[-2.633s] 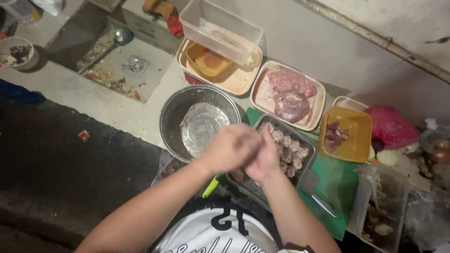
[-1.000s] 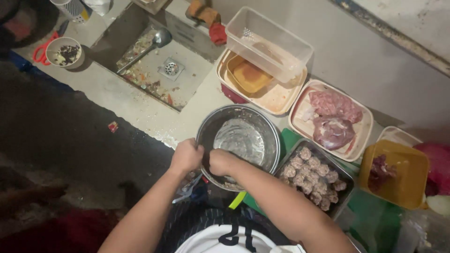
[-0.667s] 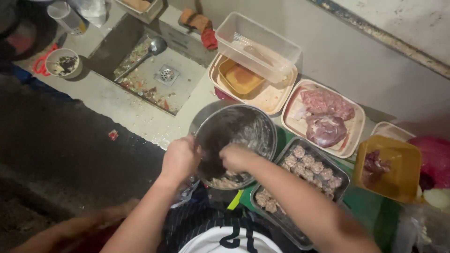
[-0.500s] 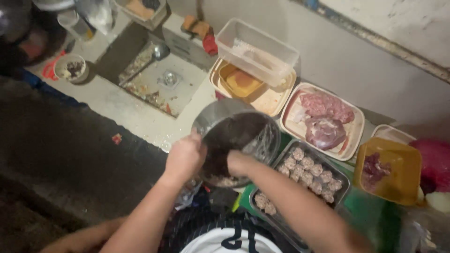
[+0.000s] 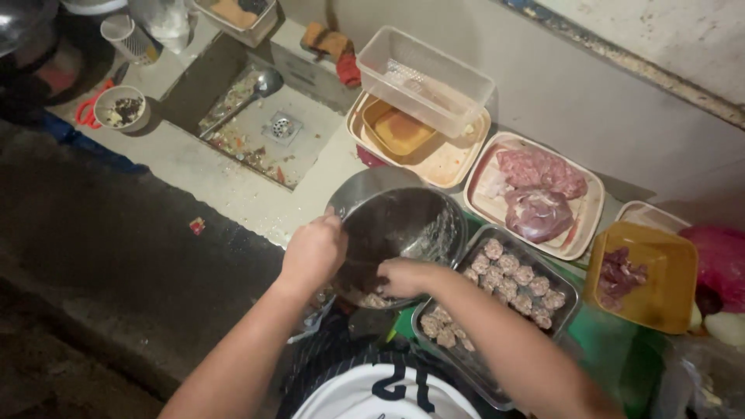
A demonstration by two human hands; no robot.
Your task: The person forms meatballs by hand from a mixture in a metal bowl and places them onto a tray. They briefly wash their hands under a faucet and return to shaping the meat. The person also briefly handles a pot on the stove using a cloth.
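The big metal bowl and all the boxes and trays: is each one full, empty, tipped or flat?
metal bowl: tipped toward the person, left hand gripping its rim, right hand inside
metal tray: flat, rows of meatballs
clear box: upright, empty
beige tray: flat, raw meat
yellow box: some meat

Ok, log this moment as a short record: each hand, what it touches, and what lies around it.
left hand: grips the rim of the tilted round steel bowl
right hand: fingers inside the bowl at its low edge, on pale mince there
beside bowl: rectangular metal tray of meatballs
behind: pink tray of raw red meat, clear plastic box
far left: sunken sink with food scraps
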